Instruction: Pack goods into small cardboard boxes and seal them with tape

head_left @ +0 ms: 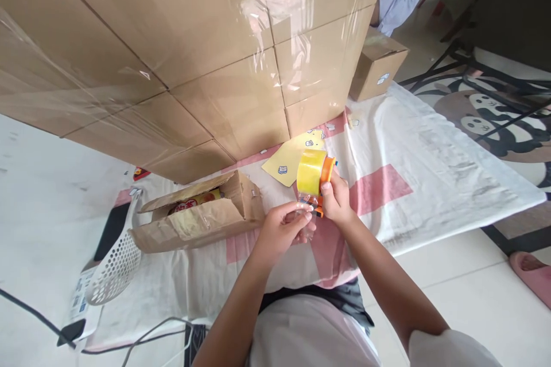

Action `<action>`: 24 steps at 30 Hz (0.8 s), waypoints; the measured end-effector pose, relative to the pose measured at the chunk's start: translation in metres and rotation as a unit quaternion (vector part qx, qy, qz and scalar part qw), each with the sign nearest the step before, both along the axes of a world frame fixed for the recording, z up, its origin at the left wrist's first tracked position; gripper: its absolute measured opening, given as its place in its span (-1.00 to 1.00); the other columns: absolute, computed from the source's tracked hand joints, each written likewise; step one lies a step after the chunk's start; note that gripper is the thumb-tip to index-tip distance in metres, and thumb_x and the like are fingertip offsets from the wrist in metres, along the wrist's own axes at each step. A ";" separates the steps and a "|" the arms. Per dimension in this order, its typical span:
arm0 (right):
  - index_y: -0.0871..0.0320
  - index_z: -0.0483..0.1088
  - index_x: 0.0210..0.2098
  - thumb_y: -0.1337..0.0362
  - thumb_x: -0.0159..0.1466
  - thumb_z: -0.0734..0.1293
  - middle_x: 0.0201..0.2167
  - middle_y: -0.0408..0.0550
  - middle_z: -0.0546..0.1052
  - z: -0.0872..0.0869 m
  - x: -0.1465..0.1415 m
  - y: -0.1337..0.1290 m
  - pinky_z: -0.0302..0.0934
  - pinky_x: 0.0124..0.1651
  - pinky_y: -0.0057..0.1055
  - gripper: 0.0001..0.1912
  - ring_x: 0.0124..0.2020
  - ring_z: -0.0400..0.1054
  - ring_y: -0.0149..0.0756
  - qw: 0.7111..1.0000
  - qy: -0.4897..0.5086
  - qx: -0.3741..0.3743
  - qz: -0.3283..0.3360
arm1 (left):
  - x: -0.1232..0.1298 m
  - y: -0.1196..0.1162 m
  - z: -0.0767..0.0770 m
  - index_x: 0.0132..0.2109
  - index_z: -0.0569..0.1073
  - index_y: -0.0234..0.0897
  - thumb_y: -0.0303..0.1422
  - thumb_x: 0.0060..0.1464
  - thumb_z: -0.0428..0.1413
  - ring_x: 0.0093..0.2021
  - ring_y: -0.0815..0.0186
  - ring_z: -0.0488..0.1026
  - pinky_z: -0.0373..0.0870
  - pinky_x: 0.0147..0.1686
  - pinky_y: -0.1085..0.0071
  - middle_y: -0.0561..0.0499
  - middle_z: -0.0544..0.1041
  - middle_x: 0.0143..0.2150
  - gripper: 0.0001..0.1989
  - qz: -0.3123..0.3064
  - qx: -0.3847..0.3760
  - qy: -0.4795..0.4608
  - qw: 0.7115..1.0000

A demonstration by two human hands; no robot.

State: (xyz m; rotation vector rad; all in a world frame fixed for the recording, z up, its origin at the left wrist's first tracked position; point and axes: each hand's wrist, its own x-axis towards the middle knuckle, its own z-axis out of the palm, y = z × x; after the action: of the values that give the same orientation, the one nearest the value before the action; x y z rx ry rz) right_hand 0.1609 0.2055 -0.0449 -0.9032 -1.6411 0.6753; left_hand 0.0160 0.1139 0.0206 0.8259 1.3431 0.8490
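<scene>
Head view: for a clean pull, the orange dispenser [327, 170] is best kept steady and the clear tape [306, 198] drawn flat, untwisted. Tape appears to be pinched between thumb and forefinger of the left hand [289, 222], at the dispenser's near end. Yellow roll [310, 172] is carried on its left; its right side is clasped by the right hand's [338, 199] curled fingers.

Prob. home rm, panda rug [476, 125], pink slipper [534, 285], cloth-covered tbl [434, 183]
</scene>
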 end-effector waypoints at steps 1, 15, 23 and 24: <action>0.06 0.24 -0.40 -0.13 0.44 0.01 -0.46 -0.04 0.30 0.000 0.000 0.000 0.23 -0.21 -0.16 -0.51 -0.33 0.24 -0.13 1.000 -0.008 0.004 -0.006 | 0.001 -0.001 -0.001 -0.07 0.56 -0.28 -0.06 0.02 0.30 -0.57 0.43 0.38 0.39 -0.42 0.41 0.00 0.61 -0.40 -0.56 0.005 -0.018 -0.014 1.000; 0.06 0.29 -0.39 -0.19 0.44 0.05 -0.50 -0.07 0.35 0.013 0.003 0.007 0.27 -0.40 -0.25 -0.47 -0.46 0.32 -0.20 0.961 0.191 -0.144 -0.137 | 0.021 -0.028 -0.039 -0.30 0.33 -0.26 -0.06 0.02 0.28 -0.63 0.39 0.46 0.22 -0.54 0.46 -0.09 0.67 -0.32 -0.60 0.029 -0.018 -0.024 0.999; 0.11 0.38 -0.14 -0.10 0.14 0.49 -0.22 0.01 0.58 0.022 0.003 0.012 0.46 -0.21 -0.22 -0.50 -0.27 0.51 -0.14 0.943 0.228 -0.242 -0.024 | 0.022 -0.024 -0.038 -0.38 0.51 -0.31 -0.05 0.17 0.15 -0.61 0.43 0.42 0.22 -0.56 0.46 -0.11 0.67 -0.33 -0.62 0.002 0.032 0.021 0.999; 0.12 0.38 -0.14 -0.08 0.14 0.50 -0.21 0.03 0.59 0.023 0.003 0.012 0.46 -0.20 -0.22 -0.51 -0.26 0.52 -0.13 0.946 0.221 -0.235 -0.028 | 0.021 -0.024 -0.036 -0.37 0.52 -0.31 -0.05 0.17 0.15 -0.62 0.43 0.40 0.24 -0.56 0.46 -0.10 0.67 -0.33 -0.62 0.008 0.036 0.024 0.999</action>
State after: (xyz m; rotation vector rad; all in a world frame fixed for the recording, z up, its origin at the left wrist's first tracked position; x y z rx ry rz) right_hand 0.1635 0.2171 -0.0215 -1.0367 -1.0647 1.1660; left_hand 0.0368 0.0899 -0.0155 0.8981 1.3696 0.9001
